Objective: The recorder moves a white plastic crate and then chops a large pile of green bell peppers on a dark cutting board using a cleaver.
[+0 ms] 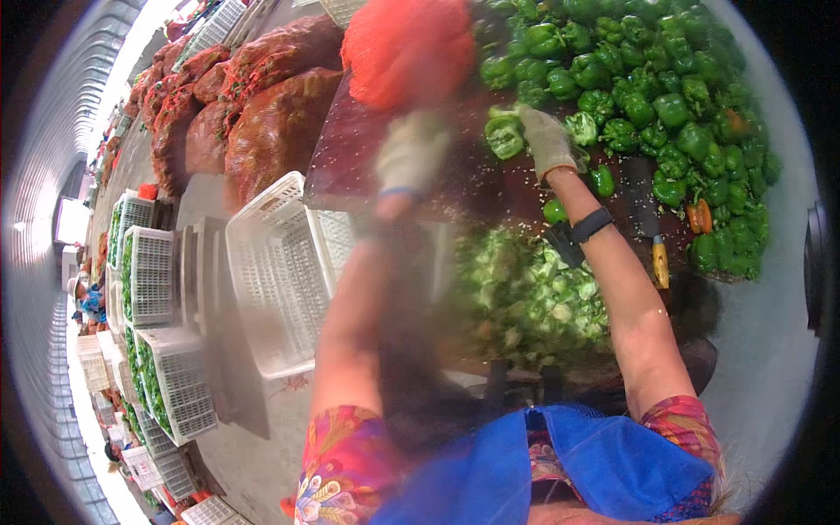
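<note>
My left hand (413,151), in a pale work glove, is blurred over the left part of the dark red tabletop (341,157). A bunched red mesh bag (410,52) lies just beyond its fingers; the blur hides whether they hold anything. My right hand (550,141), also gloved, reaches in among cut peppers. Its fingertips meet the edge of a halved green bell pepper (505,136), though a grip cannot be made out. Another cut pepper (581,128) sits beside its knuckles. To the right lies a broad-bladed knife (660,262) with a yellow handle.
Whole green bell peppers (656,92) are heaped at the far right. Green trimmings (538,289) fill the space below the table edge. A white plastic crate (282,275) stands at left, near full mesh sacks (282,125). Pepper-filled crates (174,380) line the floor farther left.
</note>
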Motion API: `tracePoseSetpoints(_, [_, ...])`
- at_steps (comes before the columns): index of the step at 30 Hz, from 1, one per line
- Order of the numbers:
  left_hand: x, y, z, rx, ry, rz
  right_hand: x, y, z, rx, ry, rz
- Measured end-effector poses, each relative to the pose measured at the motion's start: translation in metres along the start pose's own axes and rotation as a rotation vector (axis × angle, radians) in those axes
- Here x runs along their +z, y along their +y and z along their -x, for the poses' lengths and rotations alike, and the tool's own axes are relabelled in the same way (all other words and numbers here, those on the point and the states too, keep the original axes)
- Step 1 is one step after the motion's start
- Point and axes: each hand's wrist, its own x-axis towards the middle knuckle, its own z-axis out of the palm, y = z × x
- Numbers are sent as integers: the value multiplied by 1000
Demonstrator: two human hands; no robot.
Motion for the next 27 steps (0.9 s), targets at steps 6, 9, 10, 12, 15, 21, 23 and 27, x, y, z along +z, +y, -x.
tracePoseSetpoints(6, [23, -17, -44, -281, -110, -82, -57, -24, 52, 214, 432, -724])
tracePoseSetpoints(9, [24, -6, -36, -130, -80, -118, -41, -21, 81, 262, 158, -1207])
tracePoseSetpoints(10, [27, -9, -31, -126, -89, -120, -45, -28, 89, 459, 5, -1564])
tracePoseSetpoints(12, [36, -15, -26, -215, -72, 400, -33, -43, 89, 550, -88, -1654])
tracePoseSetpoints(15, [85, -58, -15, 3, -298, 1264, -10, -70, 75, 619, -234, -1746])
tracePoseSetpoints(21, [101, -45, 29, -4, -173, 1074, -29, -88, 63, 628, -422, -1987])
tracePoseSetpoints(23, [73, -15, 43, 217, -99, 540, -31, -89, 75, 571, -260, -1766])
tracePoseSetpoints(27, [97, -40, 18, -64, -311, 951, 1, -89, 71, 503, -83, -1932])
